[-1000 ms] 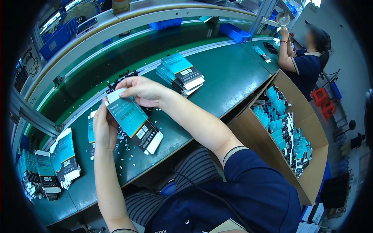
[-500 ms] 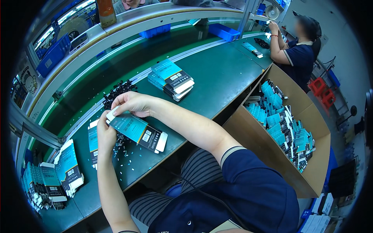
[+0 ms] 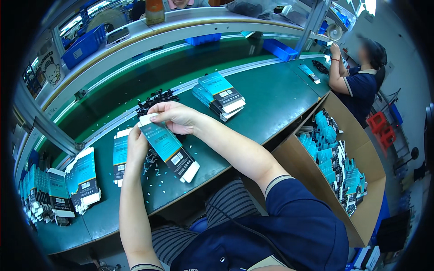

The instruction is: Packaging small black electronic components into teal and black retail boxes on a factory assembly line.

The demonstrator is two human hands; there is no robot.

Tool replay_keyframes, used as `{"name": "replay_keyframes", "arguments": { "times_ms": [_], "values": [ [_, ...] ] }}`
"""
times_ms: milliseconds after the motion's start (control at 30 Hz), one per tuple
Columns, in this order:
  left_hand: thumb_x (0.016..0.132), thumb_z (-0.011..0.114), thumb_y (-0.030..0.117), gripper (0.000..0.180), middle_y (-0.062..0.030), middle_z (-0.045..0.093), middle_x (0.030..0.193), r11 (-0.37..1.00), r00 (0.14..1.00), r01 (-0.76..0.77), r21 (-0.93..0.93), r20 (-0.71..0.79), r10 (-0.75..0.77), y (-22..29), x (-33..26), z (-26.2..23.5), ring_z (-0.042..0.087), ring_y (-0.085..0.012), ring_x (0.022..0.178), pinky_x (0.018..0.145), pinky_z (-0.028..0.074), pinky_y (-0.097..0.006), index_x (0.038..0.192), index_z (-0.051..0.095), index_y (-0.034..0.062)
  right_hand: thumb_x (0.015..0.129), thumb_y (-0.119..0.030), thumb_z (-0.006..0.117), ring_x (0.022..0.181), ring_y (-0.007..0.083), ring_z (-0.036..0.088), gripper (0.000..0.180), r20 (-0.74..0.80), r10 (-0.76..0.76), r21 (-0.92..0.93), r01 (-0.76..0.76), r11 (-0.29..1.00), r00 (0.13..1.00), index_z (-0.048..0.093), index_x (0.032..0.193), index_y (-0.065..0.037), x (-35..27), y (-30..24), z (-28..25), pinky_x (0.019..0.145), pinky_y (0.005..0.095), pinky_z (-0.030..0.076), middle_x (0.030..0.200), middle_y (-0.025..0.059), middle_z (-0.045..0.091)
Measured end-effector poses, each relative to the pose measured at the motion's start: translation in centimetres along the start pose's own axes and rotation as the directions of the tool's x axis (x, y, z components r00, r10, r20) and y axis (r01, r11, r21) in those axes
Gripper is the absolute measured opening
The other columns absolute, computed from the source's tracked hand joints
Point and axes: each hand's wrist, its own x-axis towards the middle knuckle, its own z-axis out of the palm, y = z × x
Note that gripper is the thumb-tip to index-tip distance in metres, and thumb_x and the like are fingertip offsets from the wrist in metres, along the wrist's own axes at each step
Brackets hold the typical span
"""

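Observation:
A flat teal-and-black cardboard box (image 3: 163, 143) with white end flaps is held slanting over the green table. My left hand (image 3: 137, 148) grips its upper left edge. Thumb and fingers of my right hand (image 3: 174, 117) pinch the white flap at its upper end; the fingertips behind the flap are hidden. Beside my left wrist lies another such box (image 3: 120, 156), partly covered by the hand. Behind my right hand is a heap of small black pieces (image 3: 158, 98). More dark pieces and small pale and blue bits lie below the held box.
A stack of boxes (image 3: 221, 92) stands beyond my right forearm. More boxes (image 3: 86, 176) are piled at the left. A large open carton (image 3: 373, 180) full of boxes is at my right. A metal rail and shelf cross the back; a co-worker (image 3: 368, 86) sits far right.
The held box has swung to a steeper slant, its lower end nearer me. Both hands stay on it, the right still at the flap. The whole view has shifted a little.

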Motion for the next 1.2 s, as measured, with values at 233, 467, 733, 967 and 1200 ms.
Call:
{"name": "replay_keyframes", "arguments": {
  "times_ms": [233,467,733,967,1200],
  "values": [
    [0.096,0.035,0.046,0.048,-0.0070,0.061,0.095,0.866,0.967,0.254,-0.432,0.097,-0.235,2.4,-1.4,1.8,0.063,-0.0164,0.080,0.075,0.050,-0.032,0.113,0.052,0.0050,0.088,-0.004,0.056,0.096,0.0180,0.059,0.017,-0.139,-0.194,0.081,0.206,0.975,0.971,0.054,0.106,-0.003,0.1,-0.7,-0.1,0.084,0.0329,0.051,0.102,0.0105,0.060],
    [0.087,0.045,0.058,0.066,-0.0148,0.061,0.101,0.762,0.868,0.438,-0.476,0.446,-0.220,2.5,-1.8,0.8,0.064,-0.0248,0.090,0.078,0.054,-0.037,0.119,0.045,0.0007,0.089,-0.006,0.057,0.095,0.0190,0.059,0.020,-0.150,-0.285,0.035,0.294,0.955,0.947,0.050,0.107,-0.004,0.0,-0.8,0.4,0.084,0.0339,0.050,0.105,0.0103,0.059],
    [0.084,0.056,0.054,0.069,-0.0156,0.060,0.110,0.793,0.914,0.297,-0.532,0.398,-0.075,2.3,-1.7,0.6,0.060,-0.0236,0.102,0.089,0.048,-0.036,0.124,0.043,-0.0010,0.087,-0.017,0.063,0.081,0.0101,0.057,0.026,-0.275,-0.369,-0.335,0.271,0.902,0.888,0.050,0.106,-0.005,0.3,-0.2,0.6,0.065,0.0229,0.047,0.096,0.0060,0.059],
    [0.087,0.051,0.055,0.075,-0.0225,0.049,0.126,0.656,0.996,-0.032,-0.754,0.027,0.079,2.8,-0.6,-1.8,0.053,-0.0289,0.114,0.098,0.043,-0.040,0.129,0.035,-0.0058,0.090,-0.052,0.048,0.055,0.0058,0.050,0.052,-0.222,-0.140,-0.638,-0.035,0.769,0.965,0.064,0.081,-0.003,0.2,-0.3,1.2,0.050,0.0199,0.039,0.066,0.0013,0.059],
    [0.089,0.048,0.052,0.067,-0.0198,0.053,0.121,0.687,0.996,0.014,-0.727,0.068,0.051,3.4,-0.7,-1.0,0.055,-0.0270,0.111,0.094,0.046,-0.040,0.126,0.040,-0.0029,0.085,-0.049,0.059,0.063,0.0077,0.056,0.048,-0.037,0.092,-0.380,-0.100,0.920,0.995,0.067,0.086,-0.002,-0.1,1.0,1.8,0.054,0.0220,0.042,0.075,0.0039,0.064]
  ]
}}
